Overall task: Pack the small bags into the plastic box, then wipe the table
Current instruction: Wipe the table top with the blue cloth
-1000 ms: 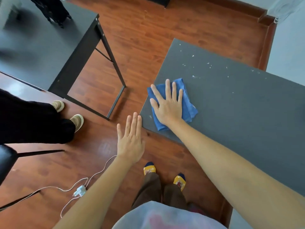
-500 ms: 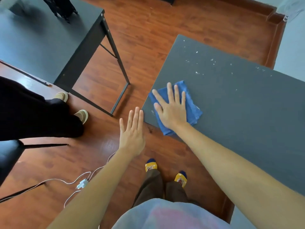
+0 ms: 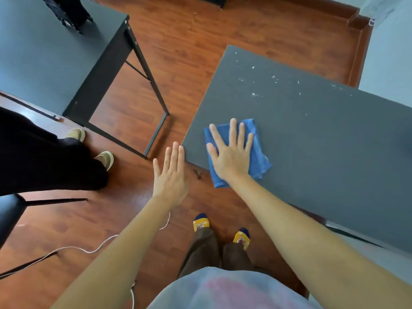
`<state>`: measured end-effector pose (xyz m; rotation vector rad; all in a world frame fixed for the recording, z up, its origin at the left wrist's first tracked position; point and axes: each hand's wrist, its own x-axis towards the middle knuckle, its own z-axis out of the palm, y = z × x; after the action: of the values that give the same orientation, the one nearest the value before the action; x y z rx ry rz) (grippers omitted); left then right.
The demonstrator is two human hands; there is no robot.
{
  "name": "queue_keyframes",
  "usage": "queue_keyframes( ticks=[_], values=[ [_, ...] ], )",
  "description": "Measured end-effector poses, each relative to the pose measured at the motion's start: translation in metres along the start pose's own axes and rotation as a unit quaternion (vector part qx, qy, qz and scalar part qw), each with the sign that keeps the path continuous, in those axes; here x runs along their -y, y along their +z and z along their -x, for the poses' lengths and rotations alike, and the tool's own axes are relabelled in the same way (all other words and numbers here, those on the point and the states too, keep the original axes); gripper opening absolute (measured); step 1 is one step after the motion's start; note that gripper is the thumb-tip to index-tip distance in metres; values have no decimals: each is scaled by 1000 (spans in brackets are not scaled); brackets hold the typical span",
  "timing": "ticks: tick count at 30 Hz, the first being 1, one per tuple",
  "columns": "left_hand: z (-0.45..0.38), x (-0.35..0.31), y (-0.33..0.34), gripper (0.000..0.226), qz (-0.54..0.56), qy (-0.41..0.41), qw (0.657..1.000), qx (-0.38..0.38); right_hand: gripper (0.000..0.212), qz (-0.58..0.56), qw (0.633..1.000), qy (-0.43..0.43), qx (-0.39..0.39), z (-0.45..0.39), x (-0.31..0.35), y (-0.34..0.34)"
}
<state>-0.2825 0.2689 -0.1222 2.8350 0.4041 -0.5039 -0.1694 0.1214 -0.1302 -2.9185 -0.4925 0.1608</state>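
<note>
A folded blue cloth (image 3: 256, 150) lies near the left corner of the dark grey table (image 3: 323, 141). My right hand (image 3: 229, 152) presses flat on the cloth with its fingers spread. White crumbs (image 3: 273, 78) are scattered over the table's far part. My left hand (image 3: 170, 175) hovers flat with nothing in it, just off the table's near-left corner, above the floor. No small bags or plastic box appear in view.
A second dark table (image 3: 44, 52) stands at the left with a black bag (image 3: 69, 10) on it. Another person's legs and shoes (image 3: 104, 159) are at the left. A white cable (image 3: 89, 249) runs over the wooden floor. My feet (image 3: 223, 230) are below.
My right hand has slid the cloth a little toward the near edge and to the right. My left hand has edged up toward the table's corner.
</note>
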Motion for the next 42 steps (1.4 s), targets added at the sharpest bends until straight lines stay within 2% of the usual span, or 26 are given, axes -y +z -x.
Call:
queue_keyframes(
  ticks=[1,3,5,7,9,11,13,15,18,20,22,23,25,26,28,29,30,31,32,34,35,37,39,40,42],
  values=[
    [0,0,-1,77,0,-1,1000,3,53,11,997,-75,8,13,12,6],
    [-1,-1,-2,78,2,-4,1000,2,50,27,984,-173,23,47,-1,9],
    [0,-1,-3,80,13,-3,1000,7,49,39,980,-193,19,72,-56,2],
    [0,1,-2,82,33,2,999,12,49,64,992,-105,20,93,-124,-13],
    [1,4,0,83,56,-1,998,15,55,53,995,78,25,93,-178,-29],
    [2,4,2,80,71,-11,997,16,64,7,970,244,6,66,-186,-37],
    [1,0,5,72,91,-25,995,13,69,-30,954,299,-10,31,-156,-35],
    [-4,-8,5,68,100,-43,994,-3,65,-20,975,220,-11,12,-107,-23],
    [-16,-25,-1,68,83,-29,995,-40,56,22,999,-30,2,33,-53,-2],
    [-30,-36,-7,68,72,-9,996,-59,54,36,987,-155,21,62,-72,-1],
    [-46,-47,-13,68,67,16,996,-63,53,50,982,-178,27,78,-131,-12],
    [-53,-53,-14,69,58,32,996,-64,53,62,988,-140,30,84,-164,-21],
    [-67,-63,-14,70,34,54,996,-57,56,65,997,36,26,84,-225,-39],
    [-73,-68,-13,70,24,58,997,-51,59,44,986,160,14,80,-245,-48],
    [-84,-79,-11,71,22,57,997,-42,62,-18,929,370,-11,63,-253,-58],
    [-90,-83,-11,72,25,52,997,-41,64,-39,907,418,-16,55,-242,-58],
    [-94,-88,-11,74,28,46,998,-41,65,-43,907,419,-19,51,-226,-54],
    [-98,-92,-11,75,32,37,998,-44,67,-28,926,376,-28,52,-208,-46],
    [-102,-95,-10,77,36,27,998,-52,67,-10,957,289,-27,59,-189,-36],
    [-105,-100,-9,79,34,12,997,-73,63,29,999,46,7,82,-157,-20],
    [-106,-101,-7,80,30,7,996,-81,63,43,996,-70,29,89,-156,-17],
    [-107,-101,-4,81,20,-3,996,-90,62,42,973,-218,57,80,-180,-20],
    [-108,-101,0,81,7,-7,995,-97,59,39,959,-274,64,45,-214,-31],
    [-109,-100,0,81,3,-10,995,-98,58,38,959,-273,67,20,-233,-37],
    [-110,-100,0,81,-2,-18,995,-98,58,39,975,-213,59,-41,-274,-53]
  ],
)
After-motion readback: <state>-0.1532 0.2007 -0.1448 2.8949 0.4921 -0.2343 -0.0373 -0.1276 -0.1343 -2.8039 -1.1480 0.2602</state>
